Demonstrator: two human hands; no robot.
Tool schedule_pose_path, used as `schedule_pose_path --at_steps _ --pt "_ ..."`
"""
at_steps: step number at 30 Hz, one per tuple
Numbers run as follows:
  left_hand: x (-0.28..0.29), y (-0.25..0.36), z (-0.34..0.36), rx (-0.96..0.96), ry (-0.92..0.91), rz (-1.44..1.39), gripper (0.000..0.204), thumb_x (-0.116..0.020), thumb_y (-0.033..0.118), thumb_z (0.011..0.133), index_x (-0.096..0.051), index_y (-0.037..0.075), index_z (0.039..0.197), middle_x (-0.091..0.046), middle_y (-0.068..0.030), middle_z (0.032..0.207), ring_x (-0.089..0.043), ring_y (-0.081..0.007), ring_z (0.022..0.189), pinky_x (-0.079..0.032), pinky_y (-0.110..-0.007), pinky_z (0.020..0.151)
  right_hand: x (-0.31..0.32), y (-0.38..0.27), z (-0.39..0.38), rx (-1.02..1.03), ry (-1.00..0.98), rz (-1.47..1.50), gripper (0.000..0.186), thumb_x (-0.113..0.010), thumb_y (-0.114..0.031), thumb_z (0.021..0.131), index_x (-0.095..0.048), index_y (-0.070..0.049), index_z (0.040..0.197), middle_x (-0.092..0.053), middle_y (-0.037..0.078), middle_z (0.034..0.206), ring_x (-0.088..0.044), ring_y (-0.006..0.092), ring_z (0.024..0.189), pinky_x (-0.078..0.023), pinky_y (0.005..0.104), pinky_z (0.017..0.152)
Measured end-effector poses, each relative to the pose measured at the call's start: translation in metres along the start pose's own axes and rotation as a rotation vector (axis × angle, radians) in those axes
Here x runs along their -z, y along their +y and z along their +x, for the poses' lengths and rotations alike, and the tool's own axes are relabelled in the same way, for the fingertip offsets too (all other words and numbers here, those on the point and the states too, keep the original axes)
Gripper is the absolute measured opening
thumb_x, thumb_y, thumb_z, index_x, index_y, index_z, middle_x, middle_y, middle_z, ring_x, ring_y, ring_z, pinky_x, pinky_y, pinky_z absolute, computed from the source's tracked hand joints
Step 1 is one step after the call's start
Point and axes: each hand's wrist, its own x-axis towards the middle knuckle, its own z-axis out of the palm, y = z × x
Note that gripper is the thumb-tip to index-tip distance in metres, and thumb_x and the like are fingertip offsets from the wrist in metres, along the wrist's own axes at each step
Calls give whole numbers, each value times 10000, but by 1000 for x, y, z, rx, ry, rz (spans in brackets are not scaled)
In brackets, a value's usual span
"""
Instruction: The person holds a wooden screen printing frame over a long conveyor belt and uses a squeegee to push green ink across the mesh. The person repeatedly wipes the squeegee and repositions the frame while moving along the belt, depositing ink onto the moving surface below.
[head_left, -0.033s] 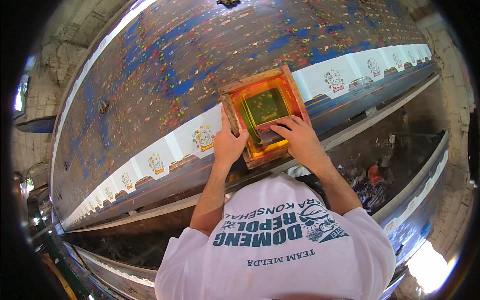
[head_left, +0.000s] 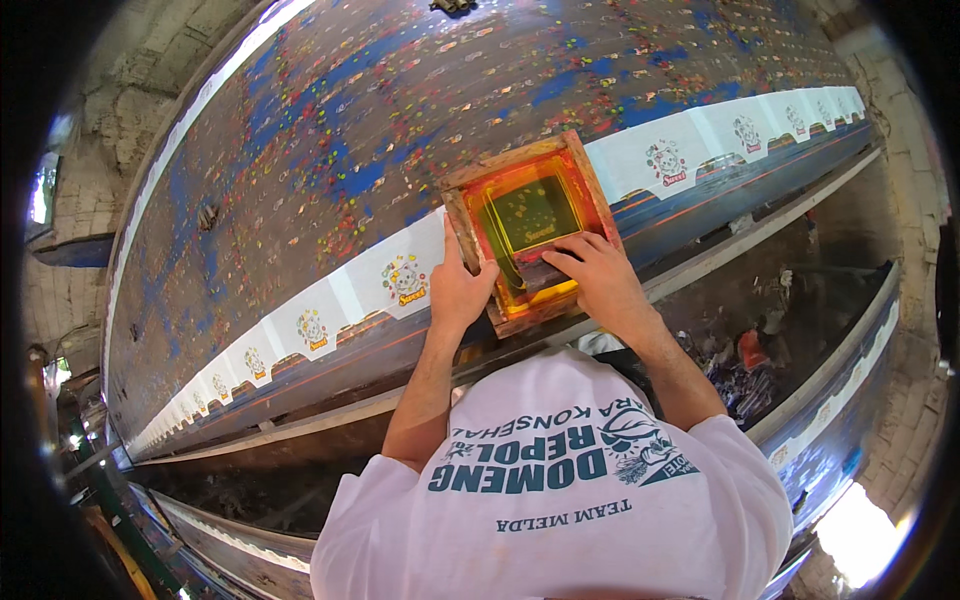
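A wooden screen-printing frame (head_left: 507, 160), stained red and yellow, lies tilted across a row of white printed sheets (head_left: 625, 160) on a long table. Its yellow-green mesh (head_left: 530, 208) carries a small design. My left hand (head_left: 460, 290) grips the left side of the frame, index finger stretched along the outer edge and thumb on the rim. Inside the frame, at the near end of the mesh, lies a dark reddish squeegee (head_left: 526, 268). My right hand (head_left: 600, 277) is closed over it, its fingertips bent on top; part of it is hidden beneath the hand.
The long tabletop (head_left: 400, 130) is grey-blue, speckled with coloured ink. Sheets with a colourful printed motif run along its near edge on both sides of the frame. Below is a ledge (head_left: 740, 228). Another table (head_left: 850, 370) with white sheets stands at the right, dark clutter (head_left: 730, 370) between.
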Motion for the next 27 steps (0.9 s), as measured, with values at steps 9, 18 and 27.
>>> schedule_pose_path --at_steps 9,18,27 --pt "-13 -2 11 -27 -32 -247 1134 -816 165 910 -156 43 1824 -818 -211 1345 -828 -310 1156 -630 -395 1032 8 33 -2 70 -66 37 609 -730 71 839 -728 -108 1421 -684 99 1415 -624 348 1344 -507 501 1171" --pt "-13 -2 9 13 -8 -312 1106 -820 174 906 -210 33 1819 -819 -194 1359 -826 -272 1148 -623 -369 1025 6 33 2 109 -91 -27 609 -738 51 849 -718 -102 1438 -668 95 1430 -616 341 1355 -498 499 1180" --pt "-4 12 6 57 -56 -56 1122 -799 275 915 -175 25 1814 -846 -257 1141 -835 -435 1006 -653 -458 931 25 43 44 121 -198 -34 428 -721 -37 910 -760 -109 1331 -760 116 1202 -713 349 1191 -574 479 1054"
